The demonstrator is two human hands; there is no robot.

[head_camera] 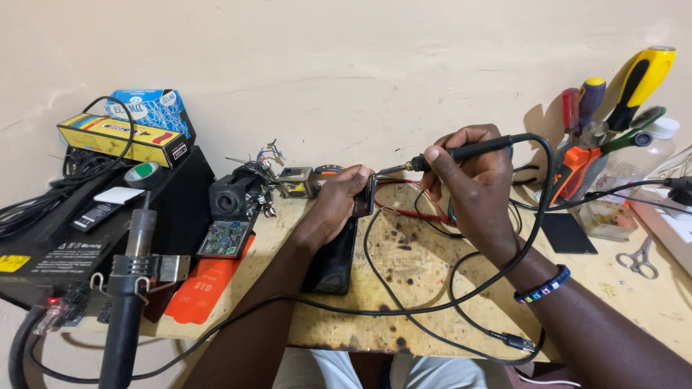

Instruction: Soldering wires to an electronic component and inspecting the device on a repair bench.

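My right hand (472, 184) grips a black soldering iron (461, 153) like a pen, with the metal tip pointing left. The tip touches the top edge of a small dark device (365, 196) that my left hand (339, 202) pinches upright at the back of the wooden bench (425, 288). The iron's black cable (537, 216) loops over my right wrist and down across the bench. A dark flat phone (333, 263) lies under my left forearm. Red wires (414, 212) run between my two hands.
A black rework station (72, 252) with a hot-air wand (130, 288) stands at left, with boxes and a tape roll (143, 173) on top. A green circuit board (225, 239) lies beside it. Screwdrivers in a jar (605, 130), scissors (639, 261) and a black pad (567, 233) are at right.
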